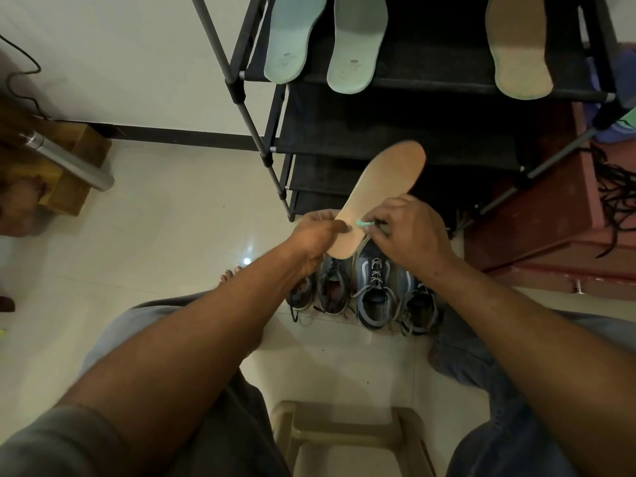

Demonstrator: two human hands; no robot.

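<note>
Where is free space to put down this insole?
Top shelf: bare gap between the green insoles and the tan insole. The second shelf shows bare. Floor tiles left of the shoes are free. Crowded: the shoes' row under the insole your left hand holds; your right hand pinches a green tool.

A row of shoes (371, 294) fills the floor just in front of the shoe rack (395, 132), so the way straight down is blocked. The tan insole (382, 194) I hold slants up across the rack's lower shelves. The middle shelf is open from the front. Three insoles (358, 46) overhang the top shelf's edge. A red-brown cabinet (537, 228) crowds the rack's right side. Left of the rack, the floor (172, 228) lies open as far as a wooden block (69, 180).
</note>
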